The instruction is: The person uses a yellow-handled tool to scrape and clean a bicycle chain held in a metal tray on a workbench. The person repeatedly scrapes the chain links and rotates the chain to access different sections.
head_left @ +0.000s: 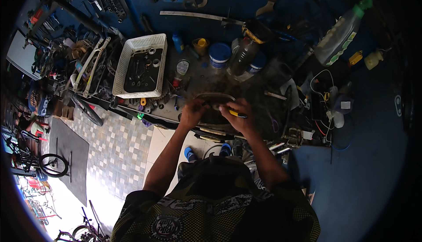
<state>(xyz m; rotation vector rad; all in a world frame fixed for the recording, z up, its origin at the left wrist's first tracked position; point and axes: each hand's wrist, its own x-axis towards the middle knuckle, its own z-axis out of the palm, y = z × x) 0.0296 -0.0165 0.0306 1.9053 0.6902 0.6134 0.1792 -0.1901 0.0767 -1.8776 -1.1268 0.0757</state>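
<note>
Both hands are together over a round, shallow dark pan [225,95] at the bench's front edge. My right hand [238,115] is closed around a tool with a yellow and black handle [238,114]; its working end is hidden by my fingers and the shadow. On the pan's left side, my left hand [193,112] has its fingers pinched together. Something small and dark may be between them, too dim to name. The two hands' fingertips are close to each other, and the pan's inside is too dark to read.
Left of the pan stands a white plastic basket [140,93] with small metal parts. Behind are a blue-lidded tub [220,53], a dark bottle [243,58] and a yellow cup [201,45]. Cables [326,77] and a spray bottle [340,37] are at right; a bicycle wheel [86,110] is at left.
</note>
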